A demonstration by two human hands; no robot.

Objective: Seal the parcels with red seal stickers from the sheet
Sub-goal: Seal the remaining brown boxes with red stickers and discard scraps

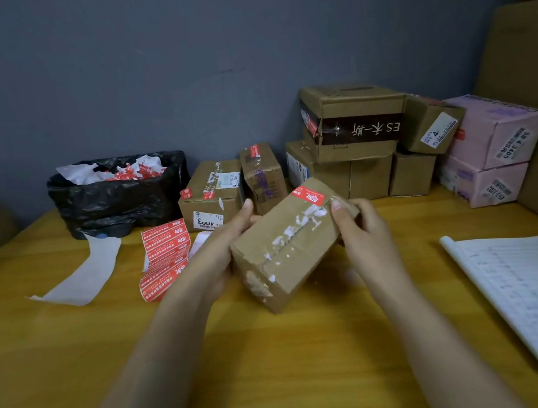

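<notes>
A small brown cardboard parcel (287,246) with torn white label scraps along its top seam is held tilted above the yellow table (282,357). A red seal sticker (310,195) sits over its far top edge. My left hand (222,248) grips the parcel's left side, thumb on the far top corner. My right hand (356,222) grips the right end, thumb pressing on the top edge beside the sticker. The sheet of red seal stickers (164,256) lies on the table just left of my left hand.
A bin lined with a black bag (118,197) holds paper scraps at the back left. A white backing strip (87,274) trails from it. Several brown parcels (214,194) and two pink boxes (494,144) stand at the back. A printed paper list (533,298) lies at the right.
</notes>
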